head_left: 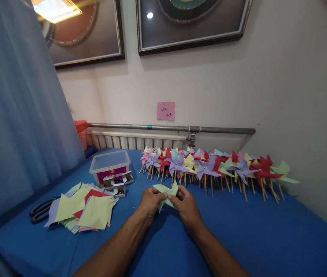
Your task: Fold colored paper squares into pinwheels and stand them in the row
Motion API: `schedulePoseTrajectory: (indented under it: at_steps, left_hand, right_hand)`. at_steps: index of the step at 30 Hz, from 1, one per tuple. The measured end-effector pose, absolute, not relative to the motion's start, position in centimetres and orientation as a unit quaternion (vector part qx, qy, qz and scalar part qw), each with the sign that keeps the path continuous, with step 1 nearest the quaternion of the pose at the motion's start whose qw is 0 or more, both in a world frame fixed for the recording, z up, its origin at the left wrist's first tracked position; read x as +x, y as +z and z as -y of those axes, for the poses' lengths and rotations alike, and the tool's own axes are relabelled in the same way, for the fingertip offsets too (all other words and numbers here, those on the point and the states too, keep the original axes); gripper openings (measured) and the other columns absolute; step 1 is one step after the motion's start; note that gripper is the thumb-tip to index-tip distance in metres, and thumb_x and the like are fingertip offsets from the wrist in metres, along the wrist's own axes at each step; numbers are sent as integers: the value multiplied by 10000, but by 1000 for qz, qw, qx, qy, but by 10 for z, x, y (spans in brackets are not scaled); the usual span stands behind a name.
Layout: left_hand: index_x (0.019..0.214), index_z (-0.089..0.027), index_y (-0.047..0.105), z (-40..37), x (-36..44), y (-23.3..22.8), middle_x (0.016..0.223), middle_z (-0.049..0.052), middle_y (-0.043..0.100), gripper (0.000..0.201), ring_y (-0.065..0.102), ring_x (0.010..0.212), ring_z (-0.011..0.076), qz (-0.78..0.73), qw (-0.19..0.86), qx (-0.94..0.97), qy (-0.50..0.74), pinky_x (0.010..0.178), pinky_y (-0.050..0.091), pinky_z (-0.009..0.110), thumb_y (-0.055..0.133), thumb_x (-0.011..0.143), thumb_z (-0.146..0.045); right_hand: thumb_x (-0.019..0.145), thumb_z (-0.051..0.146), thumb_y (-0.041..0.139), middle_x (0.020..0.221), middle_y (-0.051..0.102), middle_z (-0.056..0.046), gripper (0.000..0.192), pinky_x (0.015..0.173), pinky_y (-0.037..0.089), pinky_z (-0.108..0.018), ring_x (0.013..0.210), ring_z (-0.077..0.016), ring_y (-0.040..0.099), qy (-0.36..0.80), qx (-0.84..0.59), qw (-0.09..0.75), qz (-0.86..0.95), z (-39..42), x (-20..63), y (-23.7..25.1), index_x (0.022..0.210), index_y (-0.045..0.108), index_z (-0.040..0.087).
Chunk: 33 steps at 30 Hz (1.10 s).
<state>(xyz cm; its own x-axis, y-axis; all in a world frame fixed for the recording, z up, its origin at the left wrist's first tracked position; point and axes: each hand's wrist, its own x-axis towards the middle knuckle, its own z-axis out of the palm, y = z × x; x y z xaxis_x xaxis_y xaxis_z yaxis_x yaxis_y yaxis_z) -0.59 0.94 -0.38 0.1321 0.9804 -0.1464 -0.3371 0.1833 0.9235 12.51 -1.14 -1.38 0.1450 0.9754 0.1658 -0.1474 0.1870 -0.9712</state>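
Note:
A pale green paper pinwheel is held between my two hands, above the blue-covered surface in front of me. My left hand pinches its left side, with the thumb near the centre. On the right, the fingers and thumb of my right hand are closed on the opposite side. The folded blades stick out above and below my fingertips. Whether a pin sits at its centre is hidden by my thumbs. No stick can be seen on this pinwheel.
Many finished pinwheels on sticks lie in rows at the back right. Cut paper sheets are piled at left beside black-handled scissors. Small open boxes stand before a clear plastic tub. A blue curtain hangs at left.

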Motion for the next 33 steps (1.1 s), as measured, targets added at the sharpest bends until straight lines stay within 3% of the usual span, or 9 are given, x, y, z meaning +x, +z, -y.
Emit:
schedulePoseTrajectory:
  at_steps: [9, 15, 19, 25, 28, 33]
  left_hand:
    - [564, -144, 619, -8, -9, 2, 474, -4, 588, 222, 464, 404, 89, -430, 644, 406, 485, 436, 321, 220, 831, 535, -204]
    - [600, -128, 641, -11, -9, -4, 523, 7, 620, 228, 500, 443, 93, -424, 629, 444, 478, 474, 355, 218, 834, 542, -235]
    - [625, -128, 653, -14, -15, -2, 549, 13, 625, 263, 504, 467, 100, -410, 622, 481, 462, 490, 359, 227, 833, 535, -296]
    - [682, -152, 669, -38, -59, 14, 618, -2, 624, 209, 505, 548, 106, -447, 473, 577, 493, 581, 389, 237, 726, 647, -349]
    - [654, -161, 656, -48, -76, 13, 586, -17, 592, 147, 484, 546, 116, -520, 369, 644, 423, 569, 349, 241, 653, 695, -301]
    - [753, -164, 740, -44, -78, 7, 630, -12, 642, 153, 525, 585, 132, -513, 301, 777, 204, 590, 349, 246, 589, 738, -175]
  right_hand:
    - [577, 399, 857, 806, 791, -49, 417, 631, 535, -317, 708, -240, 723, 473, -455, 621, 429, 9, 126, -18, 886, 656, 205]
    - [553, 297, 861, 858, 799, -51, 392, 622, 522, -289, 810, -266, 744, 506, -447, 631, 383, 12, 120, -18, 884, 678, 195]
    - [568, 268, 841, 843, 795, -42, 347, 629, 521, -285, 775, -243, 739, 523, -429, 639, 366, 13, 119, -17, 868, 684, 195]
    - [548, 249, 814, 737, 752, 16, 323, 653, 528, -291, 676, -190, 693, 460, -437, 691, 346, 4, 133, -19, 841, 683, 210]
    - [553, 252, 823, 731, 745, 18, 330, 657, 526, -299, 670, -190, 684, 437, -449, 705, 331, 0, 142, -22, 847, 681, 207]
    - [577, 254, 813, 728, 742, 14, 305, 653, 525, -309, 670, -203, 689, 420, -460, 710, 327, -2, 145, -27, 849, 681, 215]
